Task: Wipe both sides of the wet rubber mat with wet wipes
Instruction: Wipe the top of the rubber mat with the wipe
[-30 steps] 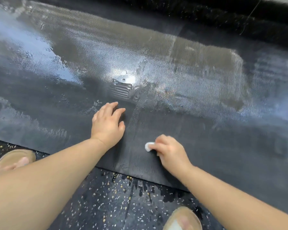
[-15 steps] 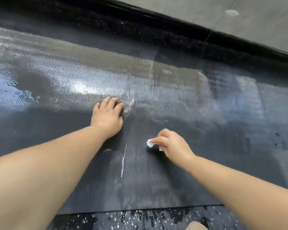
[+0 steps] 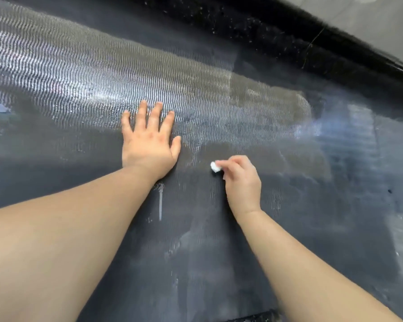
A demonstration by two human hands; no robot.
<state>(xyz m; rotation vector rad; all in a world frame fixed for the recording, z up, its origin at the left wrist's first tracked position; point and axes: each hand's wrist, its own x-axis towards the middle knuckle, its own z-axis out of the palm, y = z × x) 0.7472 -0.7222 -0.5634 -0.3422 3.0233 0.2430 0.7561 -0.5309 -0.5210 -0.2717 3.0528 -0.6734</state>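
Floor: a dark speckled floor runs across the top of the frame beyond the mat, and a thin sliver of it shows at the bottom edge, right of centre.
Background: a pale grey surface fills the upper right corner, bordered by a glossy black strip; I cannot tell whether it is wall or ground.
Rubber mat: the black rubber mat lies flat on the floor and fills most of the frame. Its wavy ribbed texture glistens with water in the upper left and centre; the lower part looks duller, with smeared patches.
Streak: a thin whitish streak runs straight on the mat just below the left wrist.
Left hand: the left hand lies palm down on the mat at centre frame, fingers straight and slightly spread, pressing the wet ribbed area.
Right hand: the right hand, just right of the left, has curled fingers pinching the wipe against the mat.
Wet wipe: a small, bunched white wet wipe pokes out past the right fingertips, touching the mat between the two hands.
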